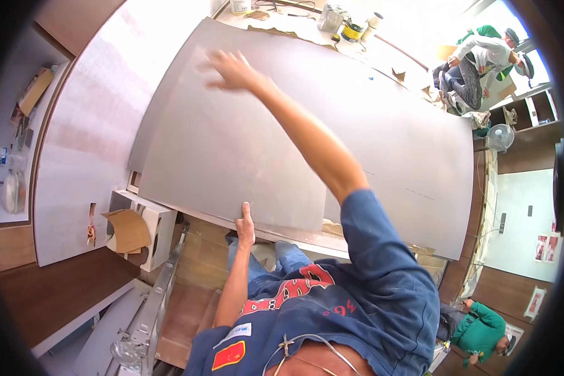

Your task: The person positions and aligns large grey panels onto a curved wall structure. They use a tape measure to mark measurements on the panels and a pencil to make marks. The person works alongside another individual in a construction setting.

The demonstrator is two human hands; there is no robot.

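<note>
A large thin grey laminate sheet (232, 131) lies spread in front of me over a wider board. My left hand (245, 222) grips the sheet's near edge, thumb on top. My right hand (232, 69) reaches far across, palm flat and fingers spread on the sheet's upper left part. My right arm in a blue sleeve crosses the sheet diagonally. The sheet's right part (407, 163) extends toward the room's far side.
A white box unit with brown cardboard (135, 229) sits under the sheet's left end. A metal ladder (153, 301) stands below me. Tins and jars (344, 22) sit at the back. One person crouches at the top right (482, 59), another in green at the bottom right (479, 332).
</note>
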